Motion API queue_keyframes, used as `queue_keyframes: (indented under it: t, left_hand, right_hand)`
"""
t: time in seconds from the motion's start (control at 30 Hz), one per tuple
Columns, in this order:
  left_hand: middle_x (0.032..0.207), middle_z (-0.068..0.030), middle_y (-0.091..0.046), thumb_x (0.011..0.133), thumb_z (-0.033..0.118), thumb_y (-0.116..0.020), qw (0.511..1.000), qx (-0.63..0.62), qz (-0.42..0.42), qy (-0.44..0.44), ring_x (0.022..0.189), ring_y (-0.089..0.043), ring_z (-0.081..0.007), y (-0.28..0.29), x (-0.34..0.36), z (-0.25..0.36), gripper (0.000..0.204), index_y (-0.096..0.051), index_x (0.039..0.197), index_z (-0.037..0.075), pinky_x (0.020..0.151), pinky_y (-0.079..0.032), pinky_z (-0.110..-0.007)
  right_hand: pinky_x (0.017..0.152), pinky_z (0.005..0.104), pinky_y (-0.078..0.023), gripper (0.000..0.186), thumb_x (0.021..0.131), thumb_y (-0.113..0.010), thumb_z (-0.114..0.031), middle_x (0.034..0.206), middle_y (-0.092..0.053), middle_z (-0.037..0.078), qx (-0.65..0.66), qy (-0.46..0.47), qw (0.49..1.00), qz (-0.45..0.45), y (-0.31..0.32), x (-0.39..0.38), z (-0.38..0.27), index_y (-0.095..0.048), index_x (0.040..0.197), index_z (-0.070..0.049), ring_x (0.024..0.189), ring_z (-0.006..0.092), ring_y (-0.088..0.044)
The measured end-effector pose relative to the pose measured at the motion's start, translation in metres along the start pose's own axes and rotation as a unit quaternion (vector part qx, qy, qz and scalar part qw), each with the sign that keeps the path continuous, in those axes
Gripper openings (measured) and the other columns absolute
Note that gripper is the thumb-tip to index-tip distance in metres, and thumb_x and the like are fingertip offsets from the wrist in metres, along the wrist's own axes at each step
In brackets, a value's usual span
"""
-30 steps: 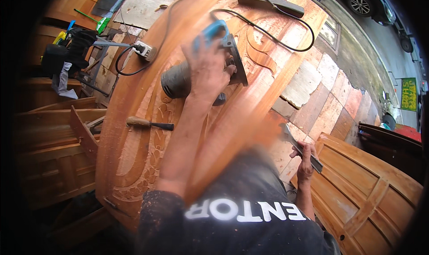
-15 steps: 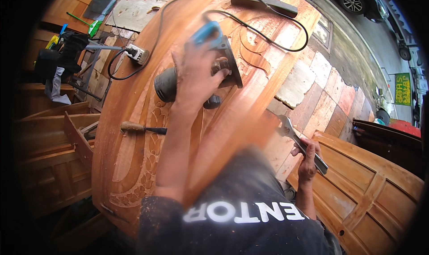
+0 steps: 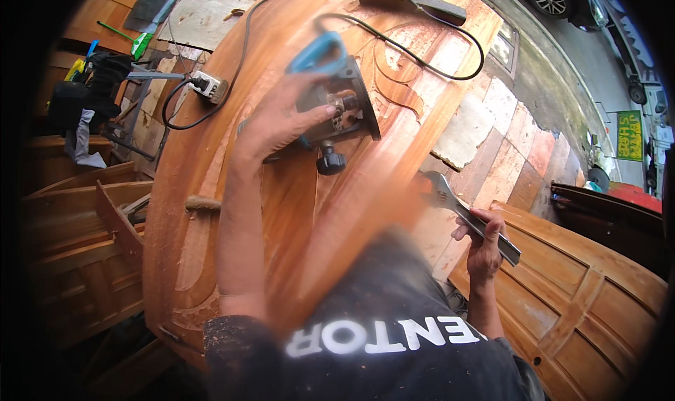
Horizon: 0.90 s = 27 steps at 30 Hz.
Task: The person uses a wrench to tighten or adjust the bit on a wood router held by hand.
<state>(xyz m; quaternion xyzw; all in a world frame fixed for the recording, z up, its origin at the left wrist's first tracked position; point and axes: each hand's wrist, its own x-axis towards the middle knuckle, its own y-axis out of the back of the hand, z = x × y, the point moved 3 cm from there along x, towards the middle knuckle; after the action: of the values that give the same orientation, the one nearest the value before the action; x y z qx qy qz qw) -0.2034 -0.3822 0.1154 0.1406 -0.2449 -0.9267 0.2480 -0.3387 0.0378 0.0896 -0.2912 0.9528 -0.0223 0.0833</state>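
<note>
Fingers of the left hand (image 3: pixel 278 116) wrapped about the router (image 3: pixel 364 99), thumb across its metal body; remaining fingertips partly hidden. Router tilted on its side, base plate facing the right edge of the carved panel (image 3: pixel 171 190); located mid-panel, toward the far edge. Right hand (image 3: pixel 485 246): fingers closed round an adjustable wrench (image 3: pixel 464 211), held beyond the panel's right edge. Wooden-handled tool (image 3: pixel 204 203) near left edge, partly behind the forearm. Socket block (image 3: pixel 211 87) at left edge; dark bar (image 3: pixel 411 4) near far right corner.

Dark car (image 3: pixel 560 2) at upper right; green sign (image 3: pixel 630 135) below; green brush (image 3: pixel 141 45) at upper left.
</note>
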Motion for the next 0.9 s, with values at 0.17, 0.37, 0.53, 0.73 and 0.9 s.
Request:
queue_keyframes:
  t: [0.17, 0.37, 0.53, 0.73, 0.9]
  left_hand:
    - [0.148, -0.0103, -0.060, 0.091, 0.030, -0.085, 0.998, 0.049, -0.001, -0.051, 0.141, -0.054, -0.0266, -0.004, 0.008, -0.009, 0.063, -0.063, 0.147, 0.010, 0.116, -0.044, -0.039]
    - [0.141, -0.0121, -0.065, 0.088, 0.029, -0.085, 0.994, 0.077, 0.054, -0.054, 0.141, -0.055, -0.0298, -0.014, 0.007, -0.009, 0.058, -0.066, 0.139, 0.009, 0.118, -0.042, -0.042]
    - [0.139, -0.0100, -0.067, 0.087, 0.036, -0.083, 0.985, 0.126, 0.104, -0.052, 0.134, -0.057, -0.0359, -0.018, 0.003, -0.003, 0.052, -0.069, 0.133, 0.016, 0.115, -0.043, -0.048]
    - [0.140, -0.0058, -0.067, 0.087, 0.041, -0.083, 0.980, 0.150, 0.122, -0.039, 0.131, -0.058, -0.0371, -0.020, -0.002, -0.007, 0.047, -0.070, 0.128, 0.021, 0.113, -0.043, -0.052]
    - [0.143, -0.0062, -0.066, 0.087, 0.044, -0.082, 0.983, 0.132, 0.124, -0.039, 0.132, -0.057, -0.0376, -0.019, -0.002, -0.005, 0.050, -0.068, 0.131, 0.023, 0.113, -0.042, -0.052]
  right_hand:
    - [0.081, 0.0386, -0.061, 0.069, 0.111, -0.048, -0.060, 0.102, -0.072, 0.025, 0.009, 0.034, 0.999, -0.028, -0.020, 0.003, -0.020, -0.062, 0.124, 0.006, 0.082, 0.0278, -0.075]
    - [0.080, 0.0380, -0.061, 0.067, 0.109, -0.052, -0.061, 0.100, -0.073, 0.023, -0.086, 0.176, 0.976, -0.098, -0.069, 0.006, -0.059, -0.069, 0.120, 0.003, 0.084, 0.0276, -0.076]
    - [0.076, 0.0362, -0.059, 0.056, 0.109, -0.057, -0.053, 0.094, -0.075, 0.014, -0.254, 0.305, 0.910, -0.118, -0.138, 0.019, -0.091, -0.073, 0.123, -0.001, 0.083, 0.0237, -0.074]
    - [0.068, 0.0323, -0.057, 0.027, 0.102, -0.077, -0.026, 0.093, -0.074, 0.011, -0.365, 0.275, 0.878, -0.142, -0.187, 0.057, -0.090, -0.074, 0.115, -0.003, 0.080, 0.0231, -0.074]
    - [0.069, 0.0337, -0.058, 0.015, 0.105, -0.072, -0.019, 0.092, -0.076, 0.013, -0.322, 0.257, 0.897, -0.159, -0.224, 0.080, -0.090, -0.073, 0.108, -0.003, 0.079, 0.0250, -0.075]
